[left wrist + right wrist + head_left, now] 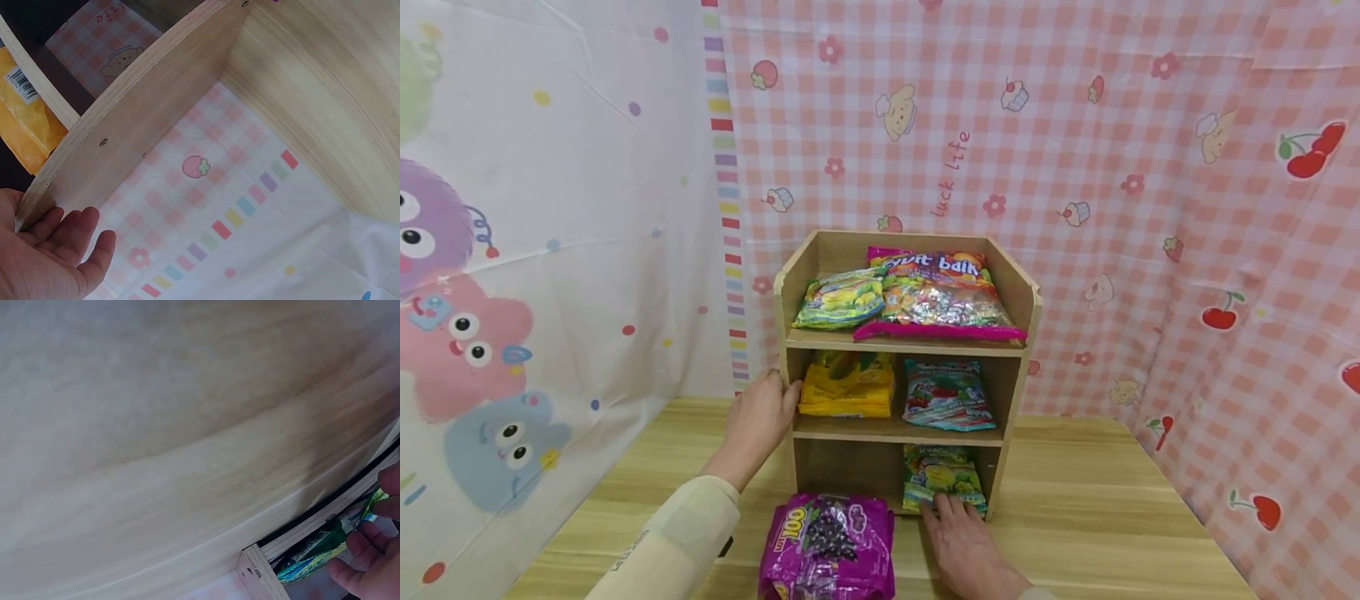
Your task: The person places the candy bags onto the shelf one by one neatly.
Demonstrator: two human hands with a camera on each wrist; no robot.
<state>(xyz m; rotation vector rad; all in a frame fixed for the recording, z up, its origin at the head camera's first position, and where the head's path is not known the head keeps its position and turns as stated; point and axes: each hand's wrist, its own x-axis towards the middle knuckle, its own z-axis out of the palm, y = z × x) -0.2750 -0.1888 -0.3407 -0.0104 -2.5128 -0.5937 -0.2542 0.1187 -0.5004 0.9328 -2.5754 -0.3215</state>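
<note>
A small wooden shelf unit (910,435) stands on the table. My left hand (762,414) grips the edge of its left side panel (134,115), fingers on the outer face. My right hand (961,546) rests its fingertips on the lower edge of a green candy bag (942,477), which lies at the right of the bottom shelf. In the right wrist view, the fingers (362,547) are right at the bag's shiny edge (319,547). A purple candy bag (831,542) with a grape picture is on the table in front of the unit, left of my right hand.
On the top shelf lie a large pink fruit candy bag (940,296) and a smaller green-yellow bag (842,298). The middle shelf holds a yellow bag (850,387) and a teal bag (947,396). Printed cloths (1037,125) hang behind and beside the wooden table (1090,500).
</note>
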